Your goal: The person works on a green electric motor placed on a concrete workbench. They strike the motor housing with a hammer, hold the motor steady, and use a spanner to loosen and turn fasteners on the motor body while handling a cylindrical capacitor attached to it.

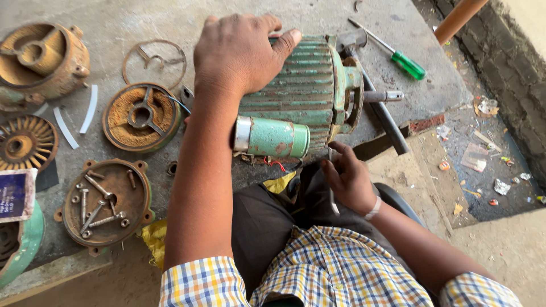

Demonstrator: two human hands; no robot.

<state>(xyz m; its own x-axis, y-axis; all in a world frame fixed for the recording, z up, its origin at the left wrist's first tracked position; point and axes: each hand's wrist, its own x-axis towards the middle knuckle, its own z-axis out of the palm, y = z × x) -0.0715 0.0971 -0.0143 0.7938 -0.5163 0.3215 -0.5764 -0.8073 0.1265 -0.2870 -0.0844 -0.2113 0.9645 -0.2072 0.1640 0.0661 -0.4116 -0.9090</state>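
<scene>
The green ribbed motor body point(301, 94) is seen lying on its side at the upper centre of the frame, near the front edge of the grey table point(131, 17), with its shaft point(382, 96) pointing to the right. A green cylindrical capacitor housing point(272, 137) is fixed along its near side, and red wires show beneath it.

The work is judged to be well into disassembly. Several parts are already laid out at the left of the frame: a rusty end cover point(42, 59), a round cover caked with brown dust point(141, 116), a fan wheel point(25, 142), a thin wire ring point(154, 62), and a shallow rusty cap point(107, 202) in which loose bolts point(94, 199) have been collected. The end bell at the shaft side is still seated on the body, so that end appears to remain to be opened.

The left hand point(242, 51) is laid flat on top of the body, fingers point(284, 40) spread and pressed on the ribs, nothing being clasped. The right hand point(347, 179) is placed just below the end bell, its fingers point(335, 167) curled closed around a thin metal tool point(331, 170), whose tip is held up at the rim of the motor.

A green-handled screwdriver point(398, 55) and a dark bar point(384, 113) are seen at the upper right, beside the shaft.
</scene>
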